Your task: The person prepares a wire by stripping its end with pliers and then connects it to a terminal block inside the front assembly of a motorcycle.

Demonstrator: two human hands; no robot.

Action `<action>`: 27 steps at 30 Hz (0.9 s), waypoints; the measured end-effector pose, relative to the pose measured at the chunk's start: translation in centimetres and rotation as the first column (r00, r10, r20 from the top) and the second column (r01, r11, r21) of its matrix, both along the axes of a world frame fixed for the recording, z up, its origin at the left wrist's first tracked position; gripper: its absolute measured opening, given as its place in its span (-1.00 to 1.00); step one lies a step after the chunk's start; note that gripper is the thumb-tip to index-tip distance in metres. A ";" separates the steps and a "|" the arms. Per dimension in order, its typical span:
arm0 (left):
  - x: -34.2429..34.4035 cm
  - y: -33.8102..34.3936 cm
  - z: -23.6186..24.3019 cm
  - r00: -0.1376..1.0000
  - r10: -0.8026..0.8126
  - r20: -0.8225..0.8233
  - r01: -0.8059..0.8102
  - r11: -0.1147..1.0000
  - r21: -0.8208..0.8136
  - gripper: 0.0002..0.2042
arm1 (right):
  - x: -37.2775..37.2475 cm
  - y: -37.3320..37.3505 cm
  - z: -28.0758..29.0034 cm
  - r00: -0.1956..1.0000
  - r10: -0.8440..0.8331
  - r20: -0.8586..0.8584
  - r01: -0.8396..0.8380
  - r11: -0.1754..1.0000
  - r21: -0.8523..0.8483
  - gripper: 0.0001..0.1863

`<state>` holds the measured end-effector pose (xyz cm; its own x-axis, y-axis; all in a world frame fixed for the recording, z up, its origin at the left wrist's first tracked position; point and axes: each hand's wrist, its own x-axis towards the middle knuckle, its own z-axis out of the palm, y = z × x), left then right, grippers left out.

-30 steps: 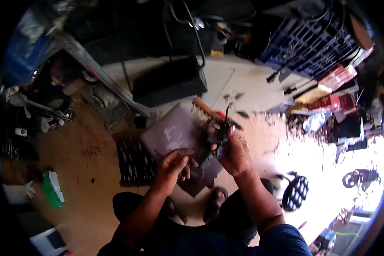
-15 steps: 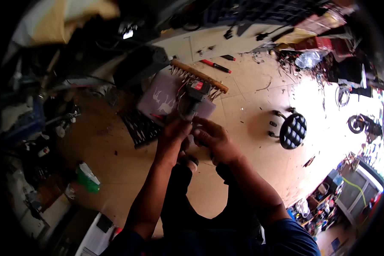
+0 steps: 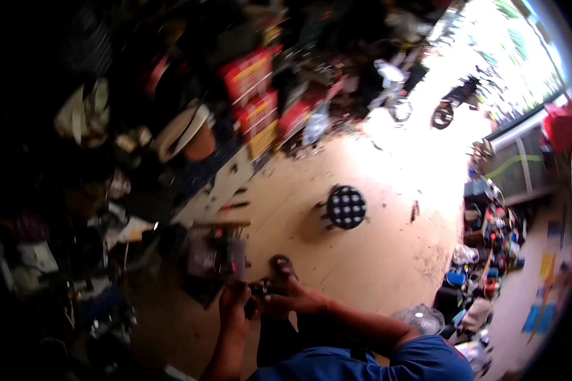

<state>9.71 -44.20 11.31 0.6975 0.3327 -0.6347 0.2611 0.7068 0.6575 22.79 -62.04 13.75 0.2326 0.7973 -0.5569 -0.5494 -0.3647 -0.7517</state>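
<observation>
Low in the view, my left hand (image 3: 234, 302) and my right hand (image 3: 289, 296) come together around a small dark object (image 3: 258, 288). Blur and shade hide what it is. The fingers of both hands are bent closed at it. Just beyond my left hand lies a flat greyish-purple case (image 3: 200, 255), with dark, smeared shapes over it. A brown rod (image 3: 225, 224) lies along the far side of the case. My foot (image 3: 283, 265) shows on the floor beyond my right hand.
A round stool (image 3: 346, 207) with a black-and-white top stands on the tan floor ahead. Red and yellow boxes (image 3: 253, 95) are stacked far left of it. Mixed goods (image 3: 483, 254) line the right side. A motorcycle (image 3: 454, 105) stands near the bright opening.
My view has swung to the right, so the stool, case and boxes appear farther left. My hands stay close together, now lower in view. The dark tool with a red label is no longer distinct.
</observation>
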 end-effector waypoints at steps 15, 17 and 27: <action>14.1 -24.6 14.2 0.704 -0.709 0.029 0.707 0.705 0.060 -0.77 | 1.0 -30.9 12.2 0.908 -0.419 0.002 0.417 0.904 -0.091 -0.49; 17.3 -30.3 15.3 0.669 -0.743 -0.036 0.742 0.664 0.093 -0.74 | 2.9 -35.9 11.4 0.894 -0.441 0.082 0.446 0.893 -0.063 -0.51; 35.8 -57.2 19.0 0.714 -0.684 0.148 0.662 0.729 0.175 -0.80 | 19.5 -60.1 18.3 0.417 -0.207 0.885 0.599 0.795 -0.096 -0.74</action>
<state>45.51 -101.43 30.31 0.8630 -0.2170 -0.4562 0.5043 0.3188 0.8025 42.33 -122.09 32.06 0.9553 0.2682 -0.1241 0.0668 -0.6050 -0.7934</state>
